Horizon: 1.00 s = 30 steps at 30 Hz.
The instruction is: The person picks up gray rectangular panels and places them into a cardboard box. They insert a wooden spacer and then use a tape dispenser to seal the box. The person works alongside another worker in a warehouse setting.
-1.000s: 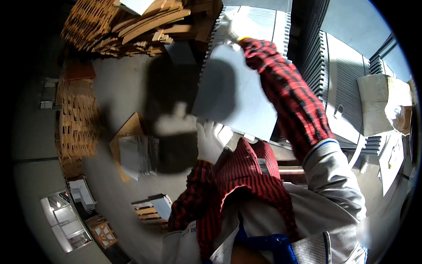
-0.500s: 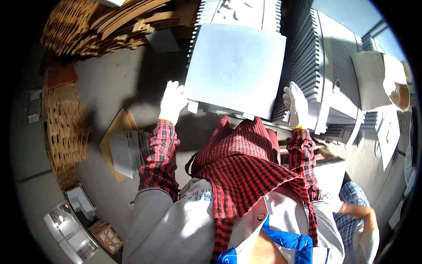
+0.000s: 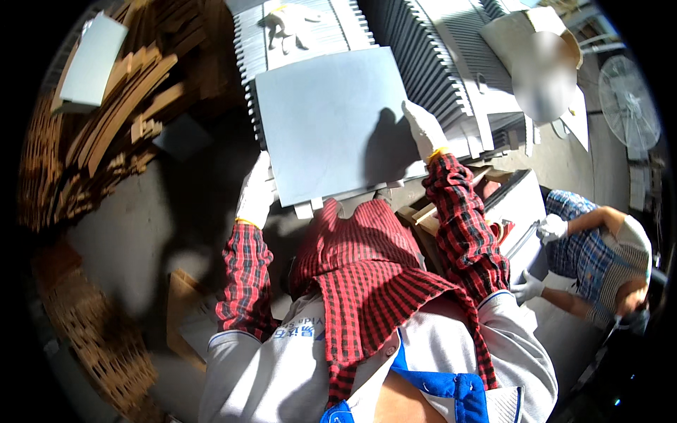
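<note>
Nearest up, down at 6 o'clock from the panel, a red-and-black checked apron (image 3: 381,261) is worn over a pale shirt, with matching plaid sleeves. Two white-gloved hands are placed at the sides of a flat blue-grey panel (image 3: 321,120), which is the centre of the clock here. The left hand (image 3: 255,190) is set at about 8 o'clock, right by the lower left edge; its fingers are partly hidden, so whether they're clamped on can't be told. The right hand (image 3: 425,134) is put at 3 o'clock, against the right edge, fingers kept together, but a grip underneath can't be made out either.

Past the far edge, around 11 to 12, a loose pale glove (image 3: 290,27) is left on a ribbed stack of slabs (image 3: 328,32). Another ribbed stack (image 3: 441,63) is parked at 2 o'clock. Over at 4, a co-worker (image 3: 589,247) in blue check can be seen, gloved too. Wooden pieces (image 3: 120,106) are heaped toward 9 to 10. Farthest out, roughly 3 o'clock, a big round fan (image 3: 630,102) can be spotted.
</note>
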Each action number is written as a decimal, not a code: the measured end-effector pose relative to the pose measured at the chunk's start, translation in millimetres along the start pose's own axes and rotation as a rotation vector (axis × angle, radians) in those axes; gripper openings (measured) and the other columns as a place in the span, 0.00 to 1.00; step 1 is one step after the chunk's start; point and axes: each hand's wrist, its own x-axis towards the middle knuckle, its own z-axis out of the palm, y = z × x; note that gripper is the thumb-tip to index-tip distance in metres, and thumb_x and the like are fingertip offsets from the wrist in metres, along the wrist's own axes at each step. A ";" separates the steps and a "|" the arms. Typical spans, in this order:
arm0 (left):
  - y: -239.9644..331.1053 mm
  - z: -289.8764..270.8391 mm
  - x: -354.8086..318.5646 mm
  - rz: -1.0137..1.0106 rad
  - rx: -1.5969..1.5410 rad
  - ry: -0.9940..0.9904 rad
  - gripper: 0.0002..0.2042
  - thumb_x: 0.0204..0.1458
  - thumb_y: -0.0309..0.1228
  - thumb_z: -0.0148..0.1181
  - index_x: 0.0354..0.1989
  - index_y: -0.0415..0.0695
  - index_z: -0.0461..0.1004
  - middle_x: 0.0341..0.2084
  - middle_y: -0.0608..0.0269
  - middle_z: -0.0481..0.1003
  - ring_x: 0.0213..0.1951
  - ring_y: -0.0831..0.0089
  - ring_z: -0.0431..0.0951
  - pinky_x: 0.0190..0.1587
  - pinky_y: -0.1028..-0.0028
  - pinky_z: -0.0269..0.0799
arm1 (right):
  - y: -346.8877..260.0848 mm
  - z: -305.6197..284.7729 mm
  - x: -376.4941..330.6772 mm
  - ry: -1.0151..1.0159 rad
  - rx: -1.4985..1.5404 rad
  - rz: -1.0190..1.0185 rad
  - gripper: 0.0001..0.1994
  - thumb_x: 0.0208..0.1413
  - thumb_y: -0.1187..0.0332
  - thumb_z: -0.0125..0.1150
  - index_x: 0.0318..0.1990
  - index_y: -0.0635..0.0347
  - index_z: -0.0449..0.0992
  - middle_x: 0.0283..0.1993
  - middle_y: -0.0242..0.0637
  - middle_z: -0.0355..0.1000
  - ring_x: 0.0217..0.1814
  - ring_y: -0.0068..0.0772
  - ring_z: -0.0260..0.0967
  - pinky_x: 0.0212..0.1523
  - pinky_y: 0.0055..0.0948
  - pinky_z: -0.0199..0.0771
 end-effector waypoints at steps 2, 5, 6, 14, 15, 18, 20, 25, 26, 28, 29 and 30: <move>9.9 5.7 1.9 -0.020 -0.028 -0.070 0.24 0.67 0.47 0.49 0.66 0.46 0.66 0.52 0.63 0.76 0.46 0.76 0.77 0.47 0.74 0.74 | 31.7 -5.4 2.2 0.108 -0.525 -0.495 0.18 0.67 0.65 0.45 0.56 0.66 0.73 0.53 0.56 0.74 0.58 0.55 0.71 0.57 0.41 0.71; -3.3 -7.9 8.9 0.407 0.633 -0.116 0.29 0.61 0.19 0.47 0.72 0.38 0.55 0.57 0.56 0.73 0.54 0.69 0.73 0.56 0.73 0.70 | -9.8 3.8 -21.3 0.256 -0.704 -0.318 0.10 0.55 0.71 0.54 0.42 0.66 0.72 0.38 0.54 0.74 0.43 0.58 0.74 0.46 0.48 0.75; 16.0 15.3 -13.7 0.339 0.477 -0.140 0.28 0.61 0.20 0.46 0.72 0.37 0.55 0.61 0.53 0.70 0.60 0.68 0.70 0.62 0.74 0.65 | -21.9 6.5 -29.6 0.283 -0.714 -0.266 0.12 0.53 0.69 0.56 0.42 0.67 0.73 0.36 0.53 0.74 0.39 0.56 0.74 0.42 0.47 0.76; -42.2 13.3 20.1 0.115 -0.261 -0.153 0.32 0.64 0.54 0.45 0.67 0.41 0.64 0.65 0.58 0.66 0.64 0.59 0.66 0.67 0.59 0.60 | -9.3 33.1 -121.0 0.579 0.126 0.232 0.22 0.67 0.53 0.47 0.53 0.60 0.79 0.55 0.47 0.77 0.57 0.48 0.74 0.59 0.39 0.71; -46.4 18.9 7.9 0.097 -0.231 -0.053 0.34 0.62 0.59 0.46 0.65 0.42 0.67 0.62 0.58 0.69 0.62 0.57 0.68 0.65 0.57 0.62 | -14.9 29.4 -135.2 0.610 0.247 0.271 0.23 0.68 0.51 0.47 0.53 0.61 0.79 0.55 0.46 0.77 0.57 0.46 0.74 0.58 0.38 0.71; -71.1 19.3 5.6 0.128 -0.249 -0.069 0.35 0.60 0.60 0.48 0.63 0.41 0.68 0.61 0.58 0.69 0.60 0.59 0.69 0.63 0.58 0.64 | -24.9 8.5 -166.9 0.608 0.482 0.240 0.19 0.68 0.58 0.48 0.52 0.62 0.79 0.49 0.37 0.80 0.52 0.29 0.74 0.57 0.28 0.70; -81.5 29.3 -8.5 0.114 -0.260 -0.054 0.32 0.62 0.57 0.47 0.62 0.41 0.68 0.61 0.59 0.67 0.60 0.60 0.67 0.63 0.59 0.63 | -40.6 -13.8 -197.5 0.652 0.564 0.233 0.16 0.68 0.62 0.49 0.49 0.63 0.81 0.45 0.32 0.80 0.48 0.21 0.73 0.54 0.24 0.70; -110.2 80.2 -40.7 0.117 -0.306 -0.019 0.26 0.63 0.54 0.46 0.57 0.44 0.72 0.54 0.61 0.72 0.55 0.62 0.71 0.60 0.60 0.67 | 17.9 -39.4 -268.8 0.850 0.593 0.204 0.16 0.70 0.62 0.49 0.44 0.63 0.81 0.41 0.32 0.80 0.45 0.24 0.74 0.50 0.27 0.71; -115.6 86.1 -45.5 0.069 -0.287 0.002 0.26 0.63 0.53 0.48 0.56 0.45 0.73 0.54 0.61 0.73 0.54 0.62 0.72 0.59 0.59 0.68 | 25.1 -50.4 -287.1 0.829 0.359 0.251 0.17 0.70 0.60 0.49 0.46 0.64 0.80 0.43 0.35 0.80 0.46 0.29 0.75 0.52 0.29 0.71; -119.3 117.0 -77.8 0.032 -0.237 0.029 0.25 0.61 0.53 0.50 0.55 0.45 0.74 0.53 0.60 0.74 0.54 0.60 0.72 0.59 0.58 0.68 | 34.6 -63.0 -323.2 0.859 0.152 0.282 0.20 0.71 0.58 0.48 0.51 0.66 0.78 0.48 0.43 0.79 0.52 0.37 0.75 0.56 0.32 0.70; -122.5 136.8 -100.7 0.036 -0.205 0.027 0.25 0.60 0.53 0.51 0.54 0.45 0.74 0.53 0.60 0.74 0.55 0.59 0.72 0.59 0.58 0.67 | 40.9 -66.2 -343.6 0.927 0.171 0.280 0.21 0.72 0.57 0.47 0.54 0.67 0.77 0.51 0.47 0.79 0.56 0.41 0.74 0.58 0.34 0.69; -123.2 154.7 -121.0 -0.031 -0.220 -0.050 0.27 0.62 0.53 0.49 0.59 0.45 0.72 0.57 0.60 0.72 0.58 0.60 0.70 0.63 0.59 0.63 | 55.3 -71.4 -371.8 0.891 0.014 0.251 0.25 0.72 0.53 0.45 0.58 0.69 0.74 0.57 0.52 0.75 0.63 0.40 0.71 0.62 0.32 0.67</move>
